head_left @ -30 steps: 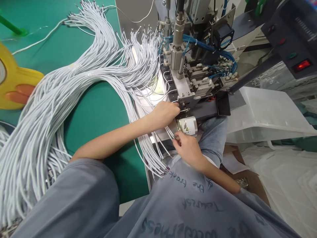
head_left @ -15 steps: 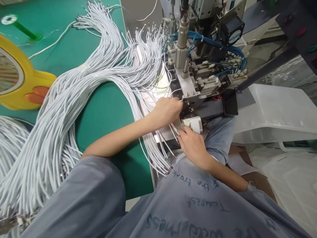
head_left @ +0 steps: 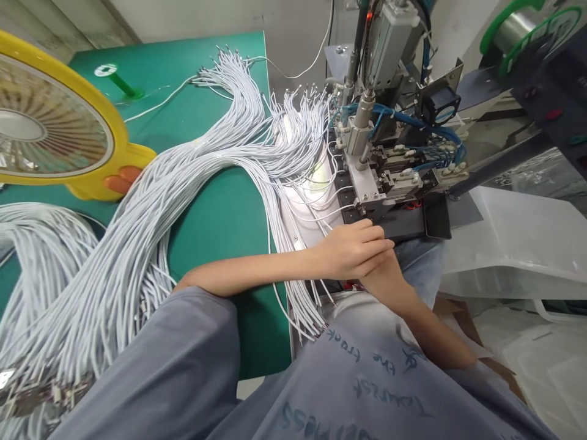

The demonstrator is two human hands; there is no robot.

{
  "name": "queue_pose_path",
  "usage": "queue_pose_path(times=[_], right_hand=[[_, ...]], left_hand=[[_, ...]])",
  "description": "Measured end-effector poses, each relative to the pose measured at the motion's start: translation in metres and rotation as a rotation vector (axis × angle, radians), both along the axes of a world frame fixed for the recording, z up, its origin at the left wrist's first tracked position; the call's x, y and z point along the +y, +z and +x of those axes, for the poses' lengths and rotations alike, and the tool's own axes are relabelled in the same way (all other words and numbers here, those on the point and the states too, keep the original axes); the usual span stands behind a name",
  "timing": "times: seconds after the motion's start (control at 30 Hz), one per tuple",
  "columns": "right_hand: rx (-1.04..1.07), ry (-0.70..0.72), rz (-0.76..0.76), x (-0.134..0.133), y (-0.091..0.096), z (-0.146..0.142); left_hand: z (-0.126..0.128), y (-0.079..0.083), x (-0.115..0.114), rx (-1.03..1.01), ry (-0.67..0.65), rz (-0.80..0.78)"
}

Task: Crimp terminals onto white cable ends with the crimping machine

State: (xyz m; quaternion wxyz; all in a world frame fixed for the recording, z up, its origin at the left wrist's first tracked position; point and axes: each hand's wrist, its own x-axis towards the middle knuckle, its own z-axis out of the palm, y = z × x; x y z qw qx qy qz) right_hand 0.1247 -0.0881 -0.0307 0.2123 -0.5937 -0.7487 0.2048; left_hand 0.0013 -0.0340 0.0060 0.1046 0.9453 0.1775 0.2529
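The left hand [head_left: 354,251], fingers bent, is held across the right hand [head_left: 386,282], whose fingers are hidden; opening and grip cannot be told. White cables [head_left: 192,174] are draped over the green table [head_left: 213,220] alongside.

Grey shirt [head_left: 321,382]: dark lettering [head_left: 383,363], upside down to camera. "the track" legible; "Tourist" next line, less certain; "ness" near frame edge.

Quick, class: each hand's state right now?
Left hand: partly curled; grip cannot be told.
Right hand: partly hidden behind the left; cannot be told.
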Motion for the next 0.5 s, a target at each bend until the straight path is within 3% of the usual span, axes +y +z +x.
queue_pose_path(times=[0.13, 0.27, 0.37, 0.5], right_hand=[[0.113, -0.111, 0.04, 0.02, 0.017, 0.023], [0.544, -0.289, -0.005, 0.039, 0.007, 0.043], [0.788, -0.353, -0.005, 0.044, 0.0, 0.043], [0.929, -0.375, 0.011, 0.041, 0.005, 0.03]], left_hand=[[0.002, -0.01, 0.013, 0.014, 0.112, -0.131], [0.003, -0.024, 0.027, 0.144, 0.156, -0.156], [0.001, -0.03, 0.036, 0.123, 0.159, -0.135], [-0.002, -0.027, 0.041, -0.034, 0.143, -0.116]])
